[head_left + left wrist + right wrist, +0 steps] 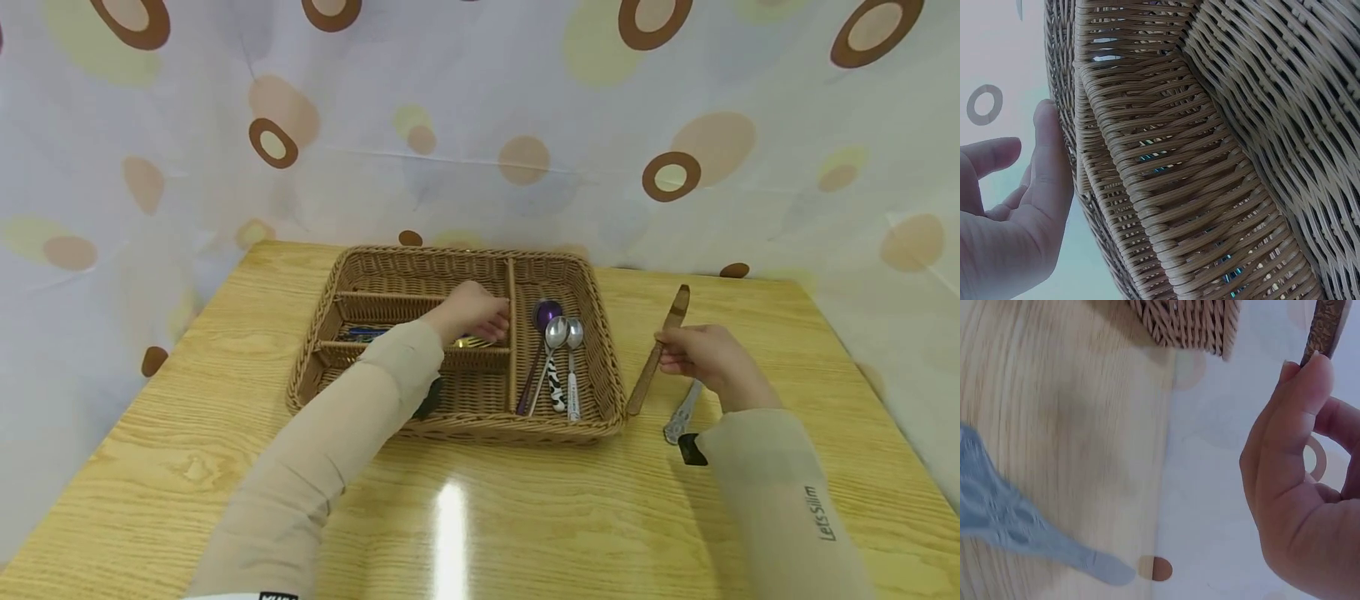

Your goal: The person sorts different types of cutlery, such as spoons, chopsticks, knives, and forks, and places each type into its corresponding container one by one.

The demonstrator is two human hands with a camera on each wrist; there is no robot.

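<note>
My right hand [701,358] pinches a brown, copper-toned table knife [651,371] between thumb and fingers, tilted beside the basket's right edge. In the right wrist view, a textured stretch of the knife [1324,331] rises above the fingertips. My left hand [474,310] is over the wicker cutlery basket [480,429], close to the divider left of the spoons. Its fingers are loosely bent with nothing between them; the left wrist view shows the hand [1029,206] with thumb apart, beside the woven rim. Below it lie gold-coloured cutlery [472,341] and blue-handled pieces [366,332].
Several spoons [557,333], one with a purple bowl [549,312], lie in the right compartment. A silver utensil with a broad ornate handle [679,421] lies on the wooden table [570,517] below my right hand. Behind the table hangs a spotted cloth [465,83].
</note>
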